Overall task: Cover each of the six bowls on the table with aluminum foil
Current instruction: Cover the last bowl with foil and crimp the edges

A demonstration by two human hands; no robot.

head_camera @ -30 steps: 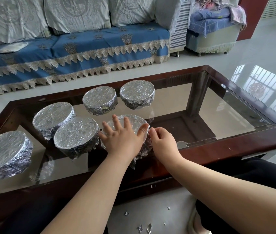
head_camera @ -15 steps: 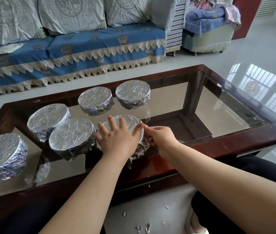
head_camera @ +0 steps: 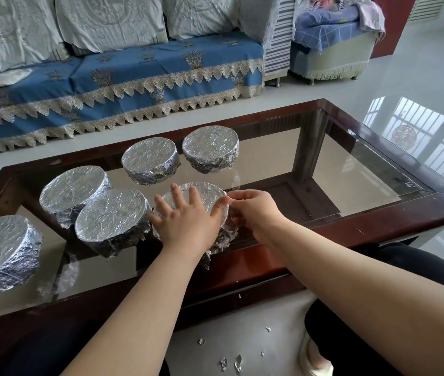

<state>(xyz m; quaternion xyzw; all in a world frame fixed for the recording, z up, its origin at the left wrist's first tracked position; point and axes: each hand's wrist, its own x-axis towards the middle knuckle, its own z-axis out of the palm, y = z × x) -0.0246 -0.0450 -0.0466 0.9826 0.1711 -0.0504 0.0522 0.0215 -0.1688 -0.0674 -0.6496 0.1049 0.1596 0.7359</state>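
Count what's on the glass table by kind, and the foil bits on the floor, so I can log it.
Foil-covered bowls: 6, the nearest under the left hand and right hand
Foil scraps on the floor: about 5 visible
Total: about 11

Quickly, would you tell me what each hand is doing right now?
Left hand: open, pressing flat on the bowl's foil.
Right hand: pinching the foil at the bowl's rim.

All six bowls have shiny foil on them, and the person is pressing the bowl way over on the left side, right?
Not quite. The head view shows all six foil-covered, but the left hand and right hand are on the nearest bowl, not the far-left bowl.
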